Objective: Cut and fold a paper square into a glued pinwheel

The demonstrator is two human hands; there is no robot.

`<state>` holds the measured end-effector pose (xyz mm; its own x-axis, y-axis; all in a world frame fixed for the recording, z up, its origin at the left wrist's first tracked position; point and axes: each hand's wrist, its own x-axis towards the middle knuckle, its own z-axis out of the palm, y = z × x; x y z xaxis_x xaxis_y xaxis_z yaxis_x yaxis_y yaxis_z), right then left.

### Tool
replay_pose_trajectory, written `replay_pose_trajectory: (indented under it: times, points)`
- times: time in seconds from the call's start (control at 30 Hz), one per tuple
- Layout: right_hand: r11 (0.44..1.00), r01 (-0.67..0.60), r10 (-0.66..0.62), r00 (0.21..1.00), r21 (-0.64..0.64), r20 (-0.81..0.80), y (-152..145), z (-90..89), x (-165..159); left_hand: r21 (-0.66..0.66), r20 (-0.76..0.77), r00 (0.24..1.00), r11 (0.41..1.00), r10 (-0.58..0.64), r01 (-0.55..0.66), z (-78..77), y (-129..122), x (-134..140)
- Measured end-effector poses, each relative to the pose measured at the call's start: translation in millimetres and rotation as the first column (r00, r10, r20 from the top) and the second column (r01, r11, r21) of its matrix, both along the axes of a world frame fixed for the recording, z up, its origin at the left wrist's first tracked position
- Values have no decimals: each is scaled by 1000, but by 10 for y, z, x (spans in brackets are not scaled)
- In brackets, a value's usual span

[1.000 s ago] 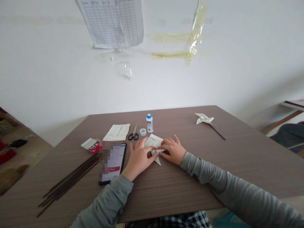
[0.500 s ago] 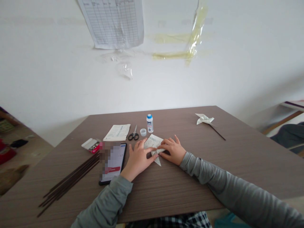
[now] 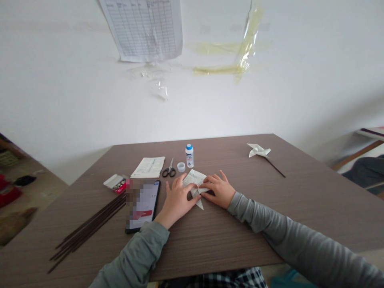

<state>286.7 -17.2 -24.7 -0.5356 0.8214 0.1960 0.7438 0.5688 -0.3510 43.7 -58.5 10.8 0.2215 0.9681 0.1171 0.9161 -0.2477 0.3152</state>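
Observation:
A partly folded piece of printed paper [image 3: 195, 177] lies on the table before me, with one pointed flap toward me. My left hand [image 3: 177, 200] grips its left side, thumb and index finger closed near the middle. From the right, my right hand [image 3: 220, 191] pinches the paper close to the same spot, its outer fingers raised a little. The fingertips of both hands nearly meet, and they hide the centre of the folds. Just beyond the paper stand a white glue-like bottle with a blue cap [image 3: 189, 156] and a small translucent cup [image 3: 181, 167].
Black-handled scissors [image 3: 169, 172] lie beside a stack of printed paper [image 3: 148, 167]. Left of my left hand are a phone [image 3: 148, 202], an opened small red-and-white box [image 3: 116, 183] and several dark thin sticks [image 3: 90, 224]. A paper pinwheel on a stick [image 3: 259, 151] lies at the far right.
My left hand has shifted very slightly to the right at the paper. The right hand and the paper look nearly the same.

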Motion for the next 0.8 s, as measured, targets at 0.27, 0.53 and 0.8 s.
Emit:
replay_pose_trajectory:
  times: [0.27,0.53,0.8]
  points:
    - [999,-21,21,1000,-30,-9,29,28,41,18,-5,1000,1000,7,-7,-4,-6,-2]
    - [999,-38,38,999,-34,7,45,46,72,-5,-23,1000,1000,-1,1,63,-35,35]
    - [998,-41,42,999,-43,21,33,60,66,-20,-31,1000,1000,-4,3,62,-28,31]
